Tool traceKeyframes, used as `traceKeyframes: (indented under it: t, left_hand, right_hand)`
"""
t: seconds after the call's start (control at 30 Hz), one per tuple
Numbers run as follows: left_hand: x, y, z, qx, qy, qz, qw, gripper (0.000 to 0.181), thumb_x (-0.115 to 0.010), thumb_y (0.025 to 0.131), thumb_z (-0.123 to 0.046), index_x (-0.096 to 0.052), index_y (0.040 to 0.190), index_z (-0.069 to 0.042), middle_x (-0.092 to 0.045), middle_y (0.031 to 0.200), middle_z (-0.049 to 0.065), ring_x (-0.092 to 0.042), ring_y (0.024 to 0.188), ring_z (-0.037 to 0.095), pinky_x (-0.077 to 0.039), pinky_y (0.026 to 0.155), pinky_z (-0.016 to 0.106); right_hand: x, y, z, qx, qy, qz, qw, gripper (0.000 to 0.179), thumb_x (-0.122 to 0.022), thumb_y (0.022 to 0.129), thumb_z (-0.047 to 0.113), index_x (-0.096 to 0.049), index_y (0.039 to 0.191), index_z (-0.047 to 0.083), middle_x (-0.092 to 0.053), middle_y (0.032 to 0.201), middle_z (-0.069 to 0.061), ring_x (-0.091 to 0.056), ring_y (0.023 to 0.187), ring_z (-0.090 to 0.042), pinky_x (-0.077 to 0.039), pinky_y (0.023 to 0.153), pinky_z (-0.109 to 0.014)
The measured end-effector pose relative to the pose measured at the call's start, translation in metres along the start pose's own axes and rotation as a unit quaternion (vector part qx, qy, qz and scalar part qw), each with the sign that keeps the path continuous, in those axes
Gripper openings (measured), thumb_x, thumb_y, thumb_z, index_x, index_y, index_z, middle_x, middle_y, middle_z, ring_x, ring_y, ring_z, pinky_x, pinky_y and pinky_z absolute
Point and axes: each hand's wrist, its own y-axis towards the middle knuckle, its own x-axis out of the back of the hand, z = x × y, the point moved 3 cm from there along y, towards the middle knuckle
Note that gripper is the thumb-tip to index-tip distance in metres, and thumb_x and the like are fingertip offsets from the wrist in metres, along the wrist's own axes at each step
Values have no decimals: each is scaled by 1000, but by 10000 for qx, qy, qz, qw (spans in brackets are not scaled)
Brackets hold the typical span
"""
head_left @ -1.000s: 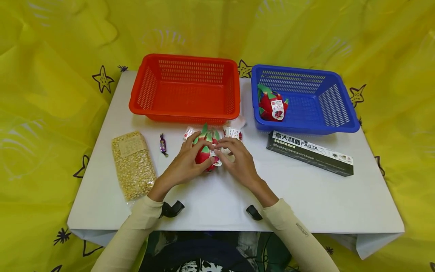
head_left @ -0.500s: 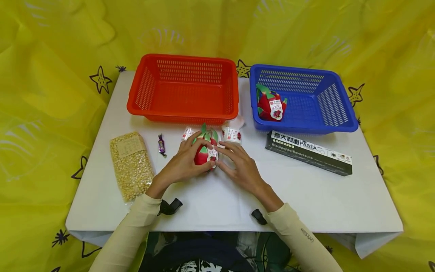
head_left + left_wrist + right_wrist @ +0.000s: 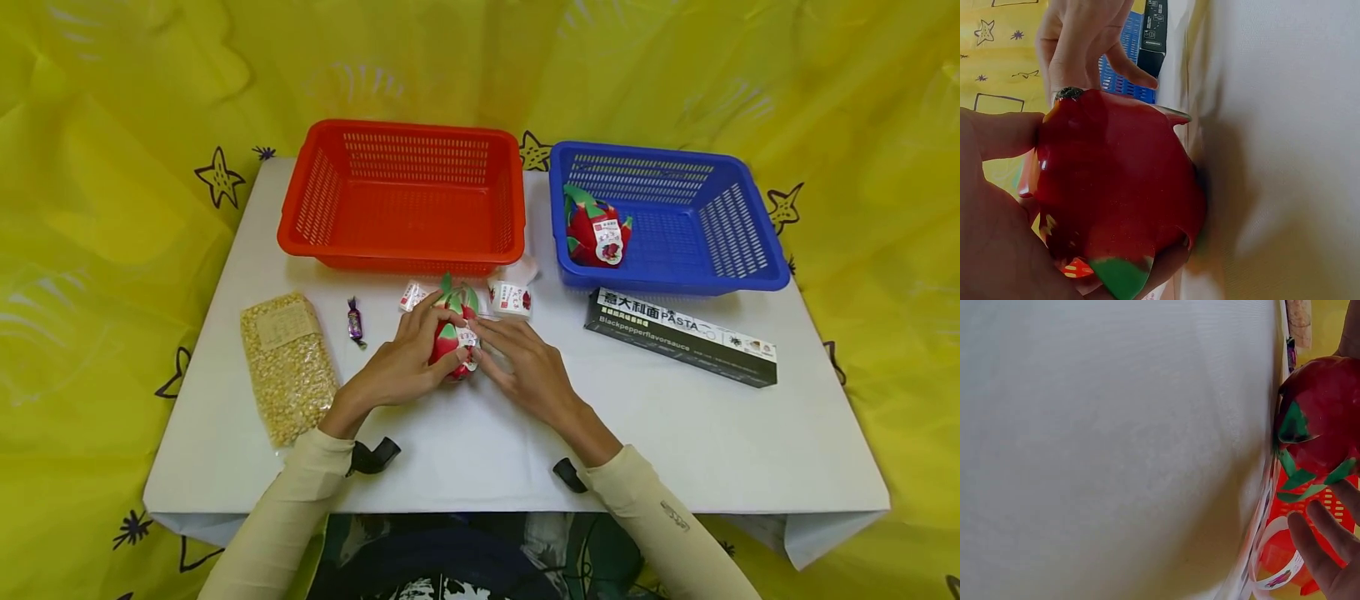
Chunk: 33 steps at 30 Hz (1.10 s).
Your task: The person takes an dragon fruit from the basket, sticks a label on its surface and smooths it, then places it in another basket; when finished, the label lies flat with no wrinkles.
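Note:
A red dragon fruit (image 3: 445,340) with green tips sits on the table in the middle of the head view. My left hand (image 3: 405,365) holds it from the left, fingers round the far side and thumb at the near side. On its upper right face lies a white label (image 3: 468,337). With extended fingers, my right hand (image 3: 527,367) presses at the label's right edge. The left wrist view shows the dragon fruit (image 3: 1122,175) between fingers and palm, its label out of sight. Just beyond the right hand stands a roll of labels (image 3: 512,297).
A red basket (image 3: 401,260) stands behind the hands. The blue basket (image 3: 675,283) at back right contains a labelled dragon fruit (image 3: 597,231). A pasta box (image 3: 681,337) lies right. Left are a bag of yellow kernels (image 3: 291,367), a purple-wrapped candy (image 3: 356,323) and a small white packet (image 3: 415,295).
The right fingers have flattened and moved left onto the label, which now lies against the dragon fruit. The left hand has kept its hold. The head view has shifted slightly.

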Motion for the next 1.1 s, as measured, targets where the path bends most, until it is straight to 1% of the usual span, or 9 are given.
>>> traceKeyframes:
  t: [0.13, 0.23, 0.33, 0.43, 0.5, 0.67, 0.83, 0.93, 1.1]
  left_hand:
    - [0, 1, 1, -19, -6, 109, 9999, 49, -54, 108, -51, -41, 147, -23, -6, 177, 9, -17, 159, 38, -56, 84, 67]
    - [1, 1, 1, -14, -20, 153, 9999, 50, -54, 108, -51, -40, 148, -24, -5, 177, 9, -16, 159, 38, -55, 88, 69]
    - [3, 1, 1, 13, -49, 148, 9999, 51, -55, 107, -50, -40, 148, -24, -6, 177, 8, -16, 159, 37, -52, 92, 74]
    - [3, 1, 1, -26, -104, 83, 9999, 49, -58, 107, -48, -42, 146, -25, -8, 177, 8, -16, 160, 37, -50, 95, 76]
    - [2, 0, 2, -67, -119, 14, 9999, 48, -61, 106, -47, -44, 145, -24, -10, 177, 9, -16, 161, 36, -50, 96, 76]
    - [0, -1, 3, -118, -15, -125, 9999, 49, -62, 105, -48, -46, 144, -24, -14, 176, 9, -17, 161, 35, -52, 94, 73]
    - [-3, 0, 3, -86, 169, -238, 9995, 50, -60, 106, -47, -44, 145, -21, -15, 175, 11, -22, 159, 40, -55, 90, 69]
    - [-7, 2, 2, 17, 218, -486, 9986, 46, -58, 105, -44, -45, 141, -18, -19, 173, 13, -30, 155, 39, -56, 87, 67]
    - [-16, 9, -1, 217, 361, -1245, 9913, 32, -53, 103, -37, -50, 127, -16, -31, 166, 13, -39, 145, 33, -56, 72, 54]
  right_hand:
    - [1, 3, 0, -114, -18, 107, 9999, 48, -74, 100, 29, -67, 146, 18, -69, 143, -2, -62, 131, -26, -62, 90, -48]
    - [4, 5, 0, -76, -37, 167, 9998, 49, -74, 100, 30, -66, 147, 19, -69, 143, -1, -62, 132, -24, -63, 90, -48]
    - [9, 7, 0, 80, 7, 60, 9999, 49, -78, 98, 29, -68, 145, 20, -70, 142, 0, -62, 132, -22, -61, 94, -46]
    - [10, 5, -1, 189, 79, 25, 9998, 49, -82, 95, 27, -70, 142, 20, -71, 140, -1, -63, 131, -23, -59, 99, -46]
    - [9, 3, 0, 203, 111, 80, 9997, 49, -83, 94, 26, -71, 141, 20, -70, 141, -1, -64, 130, -24, -60, 98, -46]
    - [5, -1, -1, 73, 260, 205, 9994, 53, -80, 96, 27, -66, 147, 23, -67, 146, 1, -64, 130, -23, -61, 94, -48]
    - [3, 0, -3, -164, 523, 407, 9977, 54, -76, 100, 29, -61, 152, 25, -63, 151, 3, -60, 136, -26, -58, 100, -54]
    - [2, 0, -3, -291, 705, 531, 9957, 54, -74, 101, 30, -60, 153, 25, -61, 153, 3, -57, 140, -29, -56, 103, -58]
    - [2, 1, -5, -456, 861, 579, 9936, 55, -75, 100, 29, -60, 153, 26, -60, 154, 4, -58, 139, -27, -55, 103, -58]
